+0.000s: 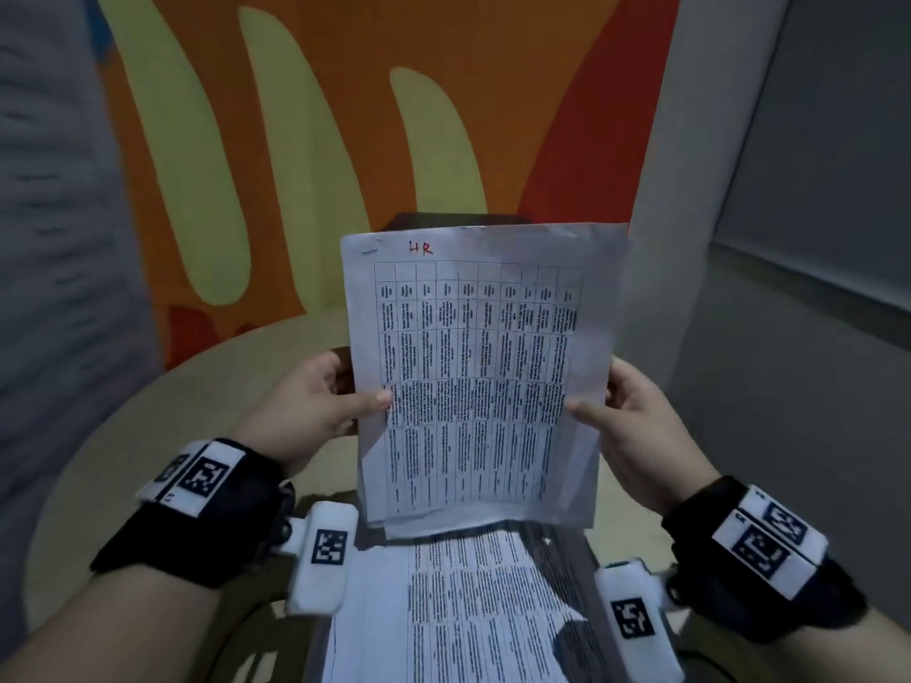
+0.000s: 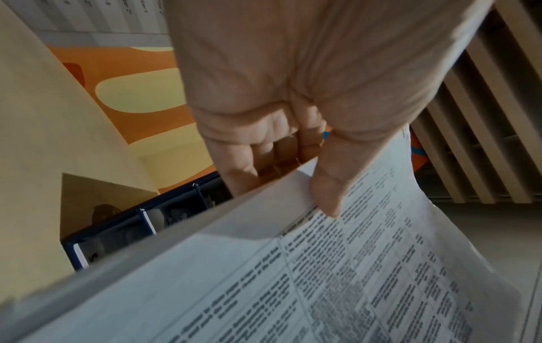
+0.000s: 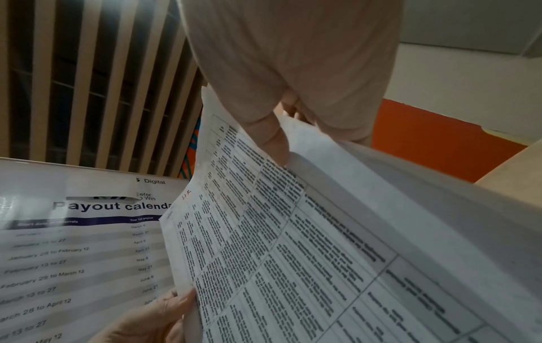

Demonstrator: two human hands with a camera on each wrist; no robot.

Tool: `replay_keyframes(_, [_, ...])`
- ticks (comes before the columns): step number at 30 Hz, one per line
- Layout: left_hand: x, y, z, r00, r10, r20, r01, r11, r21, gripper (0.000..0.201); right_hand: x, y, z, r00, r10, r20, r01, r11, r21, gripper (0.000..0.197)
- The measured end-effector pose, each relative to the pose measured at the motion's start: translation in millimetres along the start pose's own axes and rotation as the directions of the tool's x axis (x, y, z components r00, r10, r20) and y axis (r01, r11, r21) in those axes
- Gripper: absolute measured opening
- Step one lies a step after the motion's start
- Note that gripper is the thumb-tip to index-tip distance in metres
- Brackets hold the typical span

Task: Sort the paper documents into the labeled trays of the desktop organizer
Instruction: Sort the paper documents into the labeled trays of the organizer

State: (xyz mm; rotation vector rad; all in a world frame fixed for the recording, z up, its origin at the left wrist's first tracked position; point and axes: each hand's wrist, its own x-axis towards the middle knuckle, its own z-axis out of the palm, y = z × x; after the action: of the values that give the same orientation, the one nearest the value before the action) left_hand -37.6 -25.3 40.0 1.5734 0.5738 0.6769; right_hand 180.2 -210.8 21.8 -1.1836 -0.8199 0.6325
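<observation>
above the table, my left hand [image 1: 315,401] and right hand [image 1: 636,416] pinch the hr document [image 1: 478,377] by its side edges; loose back sheets may slip out.

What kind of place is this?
Probably an office: a printed table marked HR held in both hands, a Payout calendar poster, and a blue labeled organizer on a table.

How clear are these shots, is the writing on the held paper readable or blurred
Head view: dim, edges warped, red "HR" on the held document legible, table text smeared. Left wrist view: left hand sharp, print soft. Right wrist view: right hand close, poster heading readable.
</observation>
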Motion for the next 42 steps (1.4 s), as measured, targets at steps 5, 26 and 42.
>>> replay_keyframes(5, [1.0,0.0,4.8,1.000,0.011,0.004,-0.011,1.000,-0.021,0.034,1.7,-0.9,4.0,1.000,-0.006,-0.004,0.006,1.000,-0.001,0.038])
replay_keyframes(26, [29.2,-36.2,21.2,0.962,-0.169,-0.215,0.165,0.986,-0.034,0.037,-6.0,49.9,-6.5,0.948,0.318,0.002,-0.311,0.928,-0.205,0.030])
replay_keyframes(42, [48.3,-82.6,12.7,0.898,-0.412,-0.155,0.440,0.829,0.344,0.049,33.9,95.9,-18.2,0.835,0.541,-0.104,-0.539,0.762,-0.359,0.026])
